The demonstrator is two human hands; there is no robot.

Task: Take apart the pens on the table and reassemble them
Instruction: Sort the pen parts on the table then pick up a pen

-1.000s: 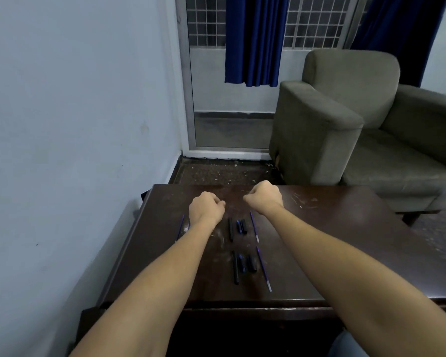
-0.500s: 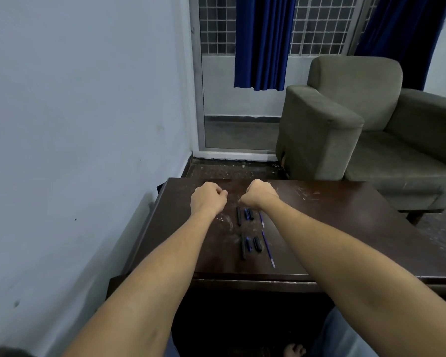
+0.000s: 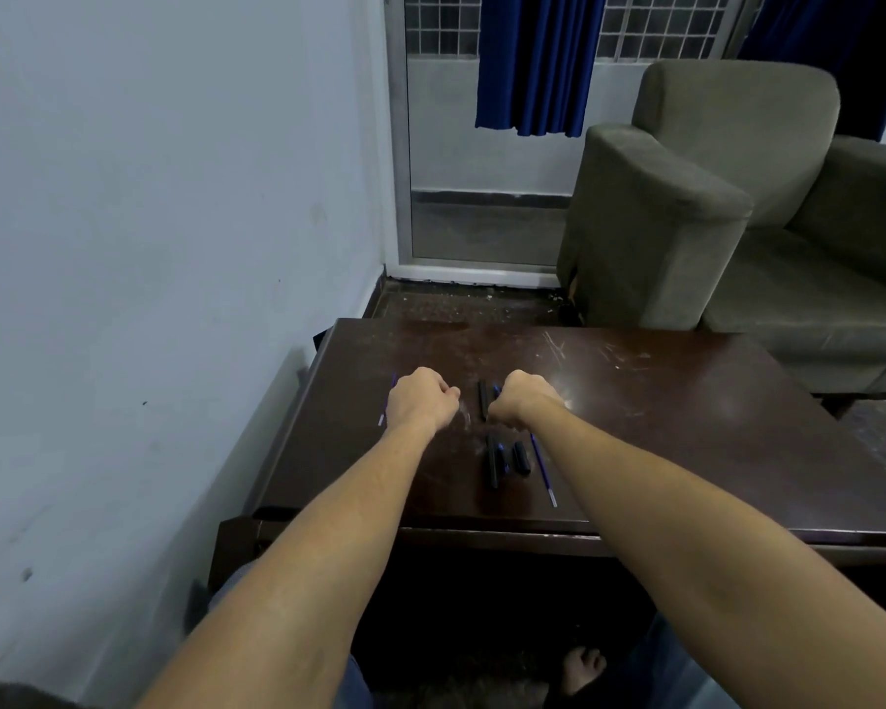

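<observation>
A person's two bare forearms reach forward over a dark brown wooden worktop point(image 3: 661, 427), seen from a camera worn on the head. The left hand point(image 3: 420, 401) and right hand point(image 3: 520, 399) are both curled into fists, close together near the worktop's middle, toward its left edge. Each grip is clenched, but whether either holds a pen part cannot be told; the fingers hide the palms.

The pens lie in pieces. A black barrel point(image 3: 482, 400) sits between the fists. Nearer the front edge lie a long black barrel point(image 3: 492, 463), a short black cap point(image 3: 520, 456) and a thin blue ink refill point(image 3: 543, 468), side by side and apart. Another thin blue refill point(image 3: 383, 414) shows just left of the left hand.

The pens appear already taken apart, so the step in hand is likely reassembly. The next move probably calls for opening a hand, picking a refill and sliding it tip-first into a matching barrel, then fitting the cap.
</observation>
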